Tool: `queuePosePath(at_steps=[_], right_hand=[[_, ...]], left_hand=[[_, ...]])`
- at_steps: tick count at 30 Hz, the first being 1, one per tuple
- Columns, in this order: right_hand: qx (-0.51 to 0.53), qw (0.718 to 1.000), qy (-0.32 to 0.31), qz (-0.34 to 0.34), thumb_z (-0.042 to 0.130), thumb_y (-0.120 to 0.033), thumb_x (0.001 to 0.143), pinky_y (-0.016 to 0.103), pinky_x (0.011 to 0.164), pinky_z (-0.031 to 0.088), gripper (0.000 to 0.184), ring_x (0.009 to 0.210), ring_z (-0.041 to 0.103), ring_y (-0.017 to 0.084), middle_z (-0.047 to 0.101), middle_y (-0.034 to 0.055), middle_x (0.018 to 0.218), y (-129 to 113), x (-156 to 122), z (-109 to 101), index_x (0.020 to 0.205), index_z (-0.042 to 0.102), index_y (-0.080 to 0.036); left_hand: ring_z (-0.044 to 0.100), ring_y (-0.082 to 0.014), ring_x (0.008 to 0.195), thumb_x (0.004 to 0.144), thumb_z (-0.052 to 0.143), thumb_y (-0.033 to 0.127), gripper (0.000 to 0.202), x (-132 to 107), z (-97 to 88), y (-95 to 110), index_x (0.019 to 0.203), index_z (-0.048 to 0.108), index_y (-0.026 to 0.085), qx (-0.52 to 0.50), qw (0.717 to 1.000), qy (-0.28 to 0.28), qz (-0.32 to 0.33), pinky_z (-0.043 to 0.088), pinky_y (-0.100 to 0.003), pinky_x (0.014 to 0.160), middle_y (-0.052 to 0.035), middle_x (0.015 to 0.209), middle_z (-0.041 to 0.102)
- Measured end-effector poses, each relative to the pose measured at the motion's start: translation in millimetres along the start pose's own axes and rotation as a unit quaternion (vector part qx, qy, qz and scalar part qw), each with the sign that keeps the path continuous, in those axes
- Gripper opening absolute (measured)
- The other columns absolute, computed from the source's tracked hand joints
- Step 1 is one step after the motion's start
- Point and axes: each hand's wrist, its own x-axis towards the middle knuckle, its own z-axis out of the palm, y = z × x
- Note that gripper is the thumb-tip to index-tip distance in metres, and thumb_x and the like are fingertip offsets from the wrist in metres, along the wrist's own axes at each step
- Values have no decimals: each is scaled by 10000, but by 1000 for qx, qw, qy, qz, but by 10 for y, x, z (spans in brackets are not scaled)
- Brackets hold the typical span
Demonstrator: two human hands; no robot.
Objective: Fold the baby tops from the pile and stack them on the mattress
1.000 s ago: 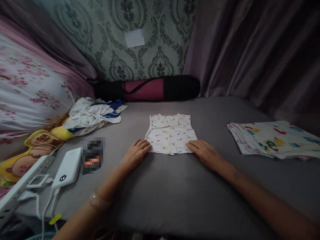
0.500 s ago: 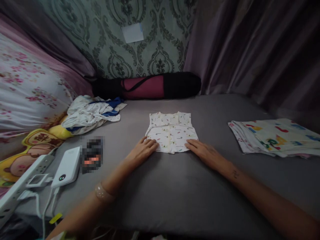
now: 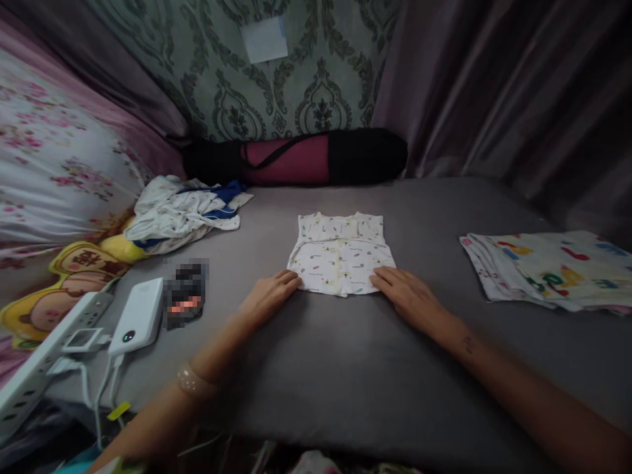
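Observation:
A small white baby garment (image 3: 342, 253) with tiny coloured prints lies folded flat on the grey mattress (image 3: 345, 368). My left hand (image 3: 269, 297) rests at its near left corner, fingertips touching the hem, fingers held together and flat. At the near right corner my right hand (image 3: 403, 295) lies palm down, fingers stretched out, touching the cloth's edge. Neither hand holds anything.
A pile of white and blue clothes (image 3: 182, 210) lies at the left. Folded cloths with coloured letters (image 3: 548, 266) sit at the right. A white power bank (image 3: 137, 316), a power strip (image 3: 49, 349) and a blurred dark item (image 3: 185, 293) lie near left. A rolled mat bag (image 3: 296, 158) lines the wall.
The view has tilted slightly, so everything sits a little higher in the picture. Both hands stay at the garment's near corners; the left fingertips drew back a little from the cloth.

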Motion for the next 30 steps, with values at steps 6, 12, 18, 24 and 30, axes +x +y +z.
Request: queuePosePath(at_steps=[6, 12, 18, 24, 30], right_hand=[[-3, 1000, -17, 18, 392, -18, 880, 344, 820, 464, 369, 975, 583, 221, 635, 102, 1110, -71, 62, -4, 1139, 592, -189], [45, 999, 3, 22, 380, 48, 801, 326, 806, 445, 368, 916, 533, 215, 594, 93, 959, -4, 162, 61, 981, 613, -172], [117, 992, 46, 0, 487, -63, 808, 369, 856, 451, 276, 931, 514, 234, 552, 96, 940, 2, 206, 99, 1039, 609, -151], [170, 983, 64, -21, 414, -239, 975, 340, 821, 469, 228, 902, 532, 208, 556, 79, 911, 133, 255, 95, 1069, 618, -196], [143, 985, 100, -11, 389, -283, 991, 340, 825, 462, 255, 893, 530, 211, 551, 77, 893, 319, 501, 21, 1038, 622, -190]], left_hand=[[544, -203, 1119, 960, 374, 147, 263, 40, 43, 10, 1133, 565, 201, -21, 999, 25, 35, 499, -324, 886, -86, 1184, 597], [514, -223, 1123, 886, 386, 60, 362, 97, 72, 30, 1193, 555, 149, -36, 993, 94, 56, 469, -365, 964, -131, 1146, 587], [544, -220, 960, 959, 400, 219, 266, 199, 46, 99, 1100, 622, 181, 25, 993, 113, 39, 492, -361, 840, -110, 1012, 606], [549, -202, 917, 991, 383, 328, 299, 309, -5, 47, 1080, 632, 188, 7, 988, 151, 19, 480, -326, 795, -84, 969, 625], [547, -192, 898, 992, 378, 341, 313, 571, -177, -108, 1107, 629, 192, -2, 981, 195, 19, 463, -306, 793, -83, 972, 623]])
